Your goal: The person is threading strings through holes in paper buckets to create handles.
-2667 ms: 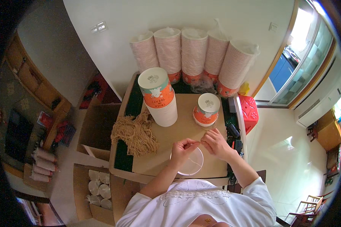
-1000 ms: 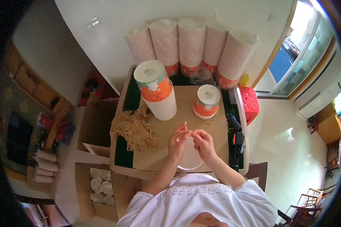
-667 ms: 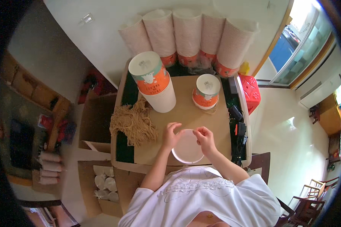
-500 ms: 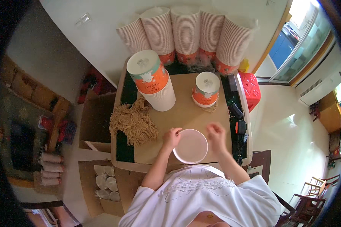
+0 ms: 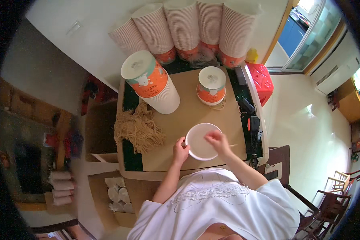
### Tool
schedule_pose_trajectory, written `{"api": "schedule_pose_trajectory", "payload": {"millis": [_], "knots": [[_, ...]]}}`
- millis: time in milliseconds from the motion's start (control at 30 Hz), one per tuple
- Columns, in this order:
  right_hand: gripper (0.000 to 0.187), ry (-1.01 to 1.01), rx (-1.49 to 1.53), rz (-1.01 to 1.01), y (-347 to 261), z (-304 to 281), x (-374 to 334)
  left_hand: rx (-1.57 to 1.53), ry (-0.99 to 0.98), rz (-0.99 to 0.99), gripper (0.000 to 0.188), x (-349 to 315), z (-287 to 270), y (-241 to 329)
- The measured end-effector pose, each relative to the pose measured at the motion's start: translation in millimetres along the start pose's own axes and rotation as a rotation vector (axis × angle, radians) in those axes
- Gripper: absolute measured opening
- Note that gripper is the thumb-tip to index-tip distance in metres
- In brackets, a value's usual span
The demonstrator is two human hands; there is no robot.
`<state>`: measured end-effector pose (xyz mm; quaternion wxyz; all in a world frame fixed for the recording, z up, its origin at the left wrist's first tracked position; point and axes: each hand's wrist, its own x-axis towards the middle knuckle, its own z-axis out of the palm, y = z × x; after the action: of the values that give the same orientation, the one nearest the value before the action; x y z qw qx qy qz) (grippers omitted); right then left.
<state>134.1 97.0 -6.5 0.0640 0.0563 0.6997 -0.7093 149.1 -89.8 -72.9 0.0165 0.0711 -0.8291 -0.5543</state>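
A round white paper bucket (image 5: 198,149) stands mouth up near the table's front edge, its inside showing. My left hand (image 5: 181,151) closes on its left rim. My right hand (image 5: 217,141) is above the right part of its mouth, fingers pinched together; what they hold, if anything, is too small to make out. A short tan strand shows beside the right wrist. Beyond lie a loose heap of tan twine (image 5: 138,130), a tall upside-down stack of orange-printed paper buckets (image 5: 164,94) and a shorter upside-down bucket stack (image 5: 211,86) with twine at its base.
Tall plastic-wrapped bucket stacks (image 5: 182,30) line the wall at the back. Black adapters and cables (image 5: 254,138) run along the right table edge, with a red stool (image 5: 262,82) beyond. An open carton (image 5: 124,218) with white rolls sits below left.
My right hand has moved left, from beside the bucket to over its mouth. The view has shifted; my left hand keeps hold of the rim.
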Motion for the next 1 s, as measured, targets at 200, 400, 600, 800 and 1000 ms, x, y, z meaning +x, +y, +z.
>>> {"api": "schedule_pose_trajectory", "payload": {"millis": [200, 400, 600, 800, 1000], "knots": [[0.011, -0.160, 0.140, 0.284, 57.5, 42.3, 14.7, -0.160, -0.043, -0.164, 0.036, -15.1, 10.7, -3.3], [0.010, -0.218, 0.188, 0.292, 70.8, 39.1, 18.3, -0.214, -0.071, -0.138, 0.035, -16.8, 9.3, -4.5], [0.012, -0.241, 0.061, 0.248, 65.7, 40.2, 20.1, -0.150, -0.077, 0.030, 0.035, -14.9, 4.5, 2.6], [0.013, -0.240, -0.003, 0.222, 66.2, 39.1, 23.1, -0.214, -0.189, -0.259, 0.030, -14.1, -0.1, 22.3], [0.012, -0.239, -0.138, 0.177, 70.9, 35.9, 24.4, -0.397, -0.041, -0.197, 0.026, -15.4, 2.2, 21.9]]}}
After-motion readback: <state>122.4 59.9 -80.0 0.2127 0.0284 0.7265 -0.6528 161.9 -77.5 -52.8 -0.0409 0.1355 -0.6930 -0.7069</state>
